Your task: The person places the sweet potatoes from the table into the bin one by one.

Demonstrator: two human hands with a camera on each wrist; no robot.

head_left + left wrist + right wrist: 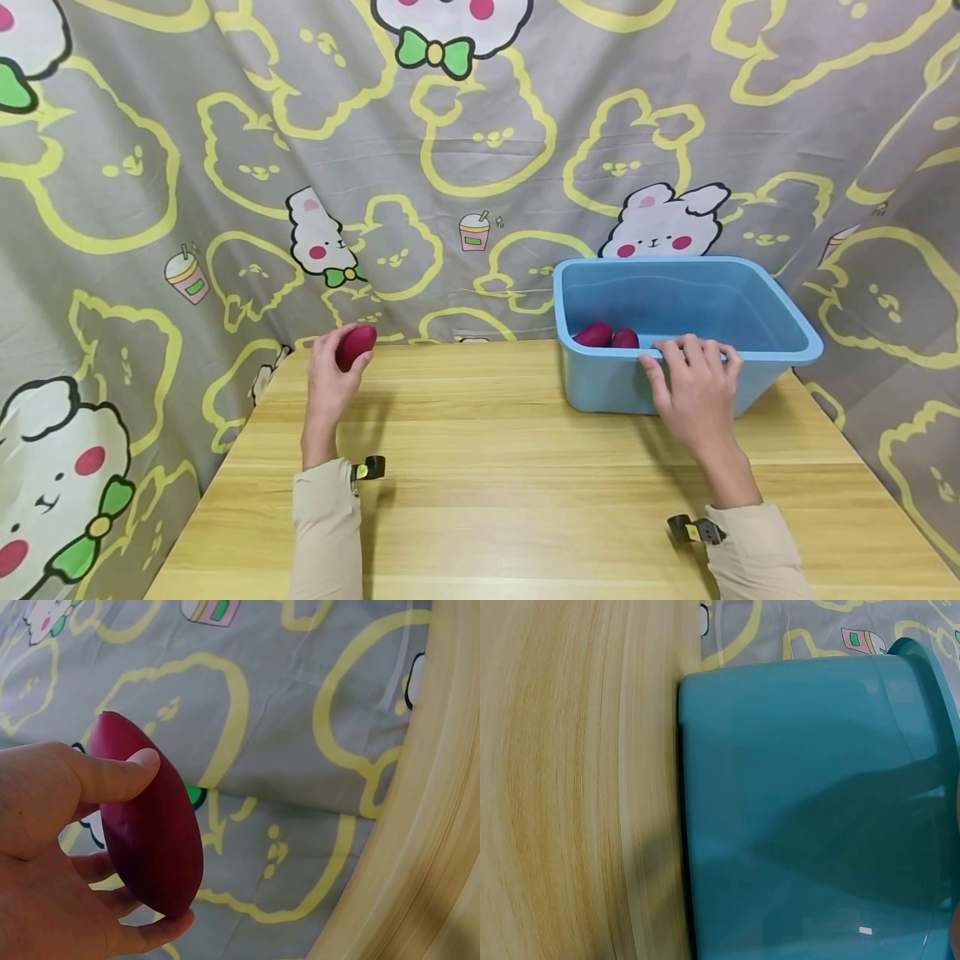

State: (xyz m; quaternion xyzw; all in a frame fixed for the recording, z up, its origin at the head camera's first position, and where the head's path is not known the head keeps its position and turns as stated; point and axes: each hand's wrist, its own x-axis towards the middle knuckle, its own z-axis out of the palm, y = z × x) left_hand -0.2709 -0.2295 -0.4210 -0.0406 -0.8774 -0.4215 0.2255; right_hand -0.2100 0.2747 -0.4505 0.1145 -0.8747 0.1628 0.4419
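Note:
My left hand [333, 375] grips a purple-red sweet potato [356, 346], smooth and tapered at both ends, above the table's back left part. In the left wrist view the thumb lies across the front of the sweet potato [154, 825], with fingers behind and under it. My right hand [697, 392] holds the front rim of a blue plastic bin [611, 379], fingers hooked over the edge and thumb outside. Two more sweet potatoes [595, 335] lie inside the bin near its front left corner. The right wrist view shows the bin's outer wall [795, 787] with a hand's shadow on it.
The bin stands at the back right of a light wood table [480, 483]. Behind and beside the table hangs a grey curtain [510, 292] printed with yellow outlines and white rabbits. A small black camera [370, 467] sits on each wrist, by the beige sleeves.

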